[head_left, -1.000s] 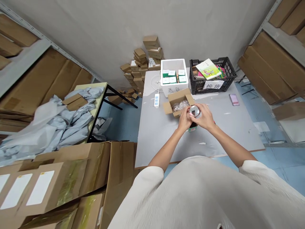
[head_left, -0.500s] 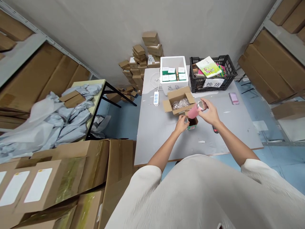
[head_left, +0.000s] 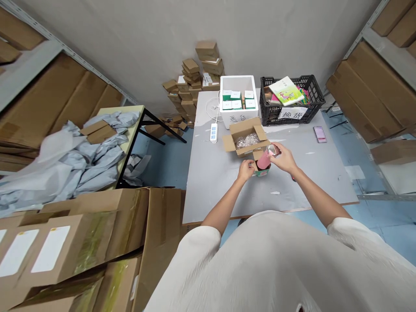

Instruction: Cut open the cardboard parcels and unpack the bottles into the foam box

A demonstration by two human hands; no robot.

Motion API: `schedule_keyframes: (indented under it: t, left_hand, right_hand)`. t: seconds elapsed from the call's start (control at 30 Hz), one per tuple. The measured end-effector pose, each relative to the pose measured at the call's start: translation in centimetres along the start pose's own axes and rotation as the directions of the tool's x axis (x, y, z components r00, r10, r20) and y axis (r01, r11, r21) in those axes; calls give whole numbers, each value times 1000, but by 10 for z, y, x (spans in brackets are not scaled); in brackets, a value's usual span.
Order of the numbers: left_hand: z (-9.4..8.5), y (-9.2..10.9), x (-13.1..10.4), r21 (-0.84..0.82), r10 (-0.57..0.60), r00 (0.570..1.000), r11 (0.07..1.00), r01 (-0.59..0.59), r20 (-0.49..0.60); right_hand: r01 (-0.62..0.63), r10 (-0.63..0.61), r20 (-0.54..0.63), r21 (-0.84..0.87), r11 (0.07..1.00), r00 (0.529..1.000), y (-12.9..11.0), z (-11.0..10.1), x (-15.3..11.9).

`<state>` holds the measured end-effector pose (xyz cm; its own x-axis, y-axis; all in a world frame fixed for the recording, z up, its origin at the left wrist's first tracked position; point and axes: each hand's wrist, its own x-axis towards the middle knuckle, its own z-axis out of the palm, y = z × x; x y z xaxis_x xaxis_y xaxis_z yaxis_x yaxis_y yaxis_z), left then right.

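A pink bottle with a silvery lid [head_left: 264, 160] is gripped near its lid by my right hand [head_left: 284, 157]. It stands tilted, its lower end inside the opening of a small green box [head_left: 261, 173]. At the left side of that box, my left hand [head_left: 246, 169] has its fingers closed on the box's edge. Just behind them lies an open cardboard carton [head_left: 244, 151] with its flaps spread and clear plastic wrap [head_left: 247, 141] inside. Part of a red and black object [head_left: 293, 178] shows beneath my right wrist.
Along the back of the table [head_left: 211, 182] stand a white foam box [head_left: 239, 117] of green-and-white boxes and a black crate [head_left: 271, 118] with books. A power strip [head_left: 213, 132] lies left, a pink-purple item [head_left: 320, 134] right. Stacked cartons [head_left: 130, 225] border the table's left side.
My right hand has lowered the pink bottle, so its bottom is now within the green box. My left hand stays at the box's left edge.
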<state>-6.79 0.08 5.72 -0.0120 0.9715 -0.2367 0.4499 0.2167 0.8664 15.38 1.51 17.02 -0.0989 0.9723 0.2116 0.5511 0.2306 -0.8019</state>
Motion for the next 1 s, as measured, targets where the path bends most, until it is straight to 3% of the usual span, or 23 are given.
schedule_keyframes:
  t: [0.2, 0.43, 0.7, 1.0]
  left_hand:
    - [2, -4, 5, 94, 12, 1000, 995, -12, -6]
    - [5, -5, 6, 99, 34, 999, 995, -35, 12]
    - [4, -7, 3, 58, 48, 999, 997, -48, 7]
    - [4, -6, 2, 9, 50, 999, 999, -50, -7]
  right_hand:
    - [97, -80, 161, -100, 990, 984, 7, 7, -10]
    - [195, -83, 304, -359, 913, 949, 26, 35, -20]
    - [163, -14, 283, -509, 845, 959, 48, 65, -27]
    - [100, 25, 227, -522, 847, 974, 52, 78, -34]
